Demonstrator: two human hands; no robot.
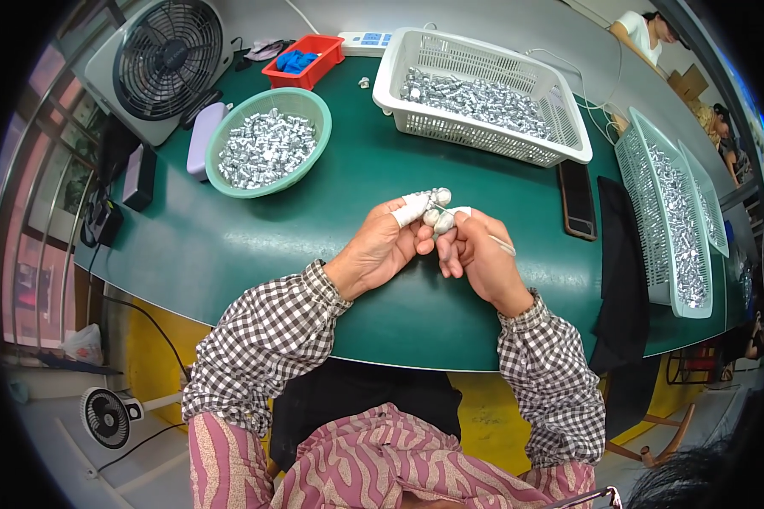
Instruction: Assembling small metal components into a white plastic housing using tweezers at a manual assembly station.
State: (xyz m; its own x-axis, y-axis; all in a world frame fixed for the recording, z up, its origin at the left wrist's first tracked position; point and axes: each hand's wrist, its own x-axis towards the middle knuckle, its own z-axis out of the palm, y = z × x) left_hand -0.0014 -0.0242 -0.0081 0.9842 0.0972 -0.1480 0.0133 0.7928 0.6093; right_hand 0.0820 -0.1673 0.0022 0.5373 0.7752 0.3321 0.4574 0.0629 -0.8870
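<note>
Over the near middle of the green table, my two hands meet at their fingertips. My left hand is closed, with white coverings on its fingers, and pinches a small silver metal part that the fingers largely hide. Pressed close from the other side is my right hand, also closed and with pale fingertip coverings. It grips a thin white stick, whose rear end sticks out past the hand. The stick's tip points at the fingers of my left hand; whether it touches the part I cannot tell.
A green bowl and a white basket hold many silver parts; pale green baskets stand right. A red tray holds blue items. A fan, purple case, phone and black cloth surround my hands.
</note>
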